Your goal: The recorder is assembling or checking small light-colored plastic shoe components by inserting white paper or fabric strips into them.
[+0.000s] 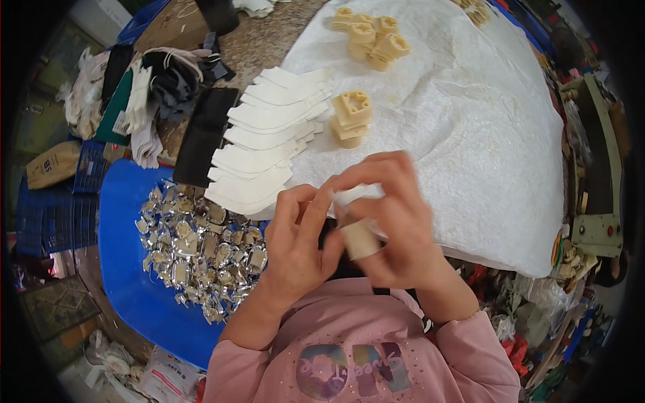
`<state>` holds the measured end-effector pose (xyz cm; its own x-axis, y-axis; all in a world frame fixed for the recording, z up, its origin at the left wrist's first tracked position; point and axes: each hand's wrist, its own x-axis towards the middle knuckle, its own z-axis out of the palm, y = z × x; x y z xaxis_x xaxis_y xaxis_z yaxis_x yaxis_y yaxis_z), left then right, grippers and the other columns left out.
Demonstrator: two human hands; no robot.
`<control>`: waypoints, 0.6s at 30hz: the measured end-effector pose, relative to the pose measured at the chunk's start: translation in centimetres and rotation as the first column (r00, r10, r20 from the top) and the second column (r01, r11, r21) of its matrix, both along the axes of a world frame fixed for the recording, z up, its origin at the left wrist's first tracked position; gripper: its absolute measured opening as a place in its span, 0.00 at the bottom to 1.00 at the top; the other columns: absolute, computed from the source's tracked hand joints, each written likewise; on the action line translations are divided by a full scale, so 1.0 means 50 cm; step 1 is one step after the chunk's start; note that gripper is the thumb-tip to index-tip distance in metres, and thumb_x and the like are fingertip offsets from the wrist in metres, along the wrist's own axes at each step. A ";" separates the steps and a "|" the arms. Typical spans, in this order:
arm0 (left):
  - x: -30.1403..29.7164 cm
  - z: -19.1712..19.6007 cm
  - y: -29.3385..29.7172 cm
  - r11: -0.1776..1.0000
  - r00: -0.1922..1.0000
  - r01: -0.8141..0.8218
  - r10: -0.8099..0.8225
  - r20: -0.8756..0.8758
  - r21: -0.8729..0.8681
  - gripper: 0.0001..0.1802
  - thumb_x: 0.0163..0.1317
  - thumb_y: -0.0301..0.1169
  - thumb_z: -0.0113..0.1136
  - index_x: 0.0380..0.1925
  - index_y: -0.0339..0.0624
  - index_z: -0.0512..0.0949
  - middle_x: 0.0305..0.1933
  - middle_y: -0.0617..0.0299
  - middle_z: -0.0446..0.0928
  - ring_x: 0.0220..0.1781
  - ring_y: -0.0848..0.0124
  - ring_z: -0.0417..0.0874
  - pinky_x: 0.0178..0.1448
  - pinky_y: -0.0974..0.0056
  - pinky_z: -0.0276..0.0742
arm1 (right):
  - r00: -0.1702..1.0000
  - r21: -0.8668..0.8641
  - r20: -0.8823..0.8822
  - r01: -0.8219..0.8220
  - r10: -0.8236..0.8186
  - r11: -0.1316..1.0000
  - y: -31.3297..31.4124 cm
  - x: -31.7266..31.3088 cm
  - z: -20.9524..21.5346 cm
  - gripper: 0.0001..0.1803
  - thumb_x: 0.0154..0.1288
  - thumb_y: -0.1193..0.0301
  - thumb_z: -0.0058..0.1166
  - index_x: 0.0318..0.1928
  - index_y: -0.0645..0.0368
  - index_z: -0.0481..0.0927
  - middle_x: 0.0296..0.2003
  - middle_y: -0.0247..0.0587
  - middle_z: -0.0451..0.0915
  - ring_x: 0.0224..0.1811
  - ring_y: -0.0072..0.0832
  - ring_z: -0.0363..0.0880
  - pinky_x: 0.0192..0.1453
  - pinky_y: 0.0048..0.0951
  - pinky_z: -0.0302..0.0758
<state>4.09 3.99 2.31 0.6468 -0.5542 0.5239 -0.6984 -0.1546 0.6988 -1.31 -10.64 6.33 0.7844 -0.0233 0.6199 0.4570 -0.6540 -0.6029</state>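
Both hands meet in front of my chest, just past the near edge of the white-covered surface. My left hand [295, 238] is closed, its fingertips pinched together against the right hand's fingers. My right hand [400, 215] is curled and smeared by motion. A short tan band-like piece [361, 240] shows between the hands, at the right fingers; whether it is held or wrapped on a finger is unclear. What the fingertips grip is hidden. Beyond the hands stands a stack of cream moulded plastic parts [351, 119]. White cut fabric pieces [259, 151] lie overlapping to its left.
A blue tub [124, 289] of shiny metallic pieces [201, 245] stands at left. More cream parts [369, 37] sit farther back on the white woven sheet [463, 148]. A black flat panel [208, 134] and cloth bundles [171, 80] lie at far left; a green metal frame [598, 168] stands right.
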 end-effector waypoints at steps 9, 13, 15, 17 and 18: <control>0.030 -0.048 -0.030 0.873 0.564 -0.247 -0.224 -0.795 -0.421 0.19 0.72 0.37 0.38 0.48 0.33 0.72 0.44 0.54 0.76 0.40 0.69 0.77 0.39 0.66 0.72 | 0.934 -0.028 -0.057 0.352 -0.353 0.936 -0.088 0.049 -0.044 0.20 0.48 0.77 0.58 0.46 0.59 0.76 0.46 0.48 0.72 0.47 0.47 0.69 0.49 0.37 0.71; 0.043 -0.044 -0.085 0.751 0.512 -0.278 -0.412 -0.754 -0.599 0.26 0.72 0.45 0.37 0.57 0.34 0.65 0.55 0.47 0.71 0.55 0.62 0.72 0.59 0.60 0.66 | 0.906 -0.268 -0.053 0.392 -0.420 0.880 -0.071 0.095 -0.077 0.27 0.45 0.79 0.57 0.51 0.57 0.74 0.51 0.50 0.69 0.49 0.44 0.71 0.50 0.39 0.73; 0.043 -0.044 -0.114 0.736 0.499 -0.239 -0.467 -0.730 -0.634 0.28 0.72 0.45 0.36 0.61 0.33 0.60 0.62 0.46 0.64 0.63 0.57 0.68 0.69 0.56 0.59 | 0.901 -0.196 -0.111 0.394 -0.420 0.898 -0.072 0.101 -0.103 0.26 0.44 0.79 0.57 0.50 0.57 0.75 0.51 0.50 0.69 0.48 0.44 0.72 0.49 0.39 0.74; 0.038 -0.054 -0.125 0.765 0.544 -0.172 -0.451 -0.707 -0.621 0.28 0.73 0.44 0.35 0.61 0.32 0.60 0.63 0.47 0.63 0.64 0.57 0.67 0.70 0.55 0.58 | 0.897 -0.117 -0.177 0.389 -0.404 0.914 -0.074 0.103 -0.112 0.26 0.44 0.79 0.58 0.49 0.56 0.75 0.51 0.50 0.69 0.47 0.44 0.74 0.47 0.40 0.75; 0.036 -0.058 -0.127 0.790 0.588 -0.104 -0.441 -0.678 -0.604 0.28 0.73 0.44 0.34 0.61 0.31 0.59 0.64 0.47 0.63 0.65 0.57 0.66 0.70 0.55 0.56 | 0.902 -0.076 -0.174 0.388 -0.396 0.918 -0.075 0.104 -0.111 0.25 0.44 0.77 0.59 0.48 0.56 0.76 0.51 0.50 0.70 0.46 0.45 0.75 0.47 0.40 0.75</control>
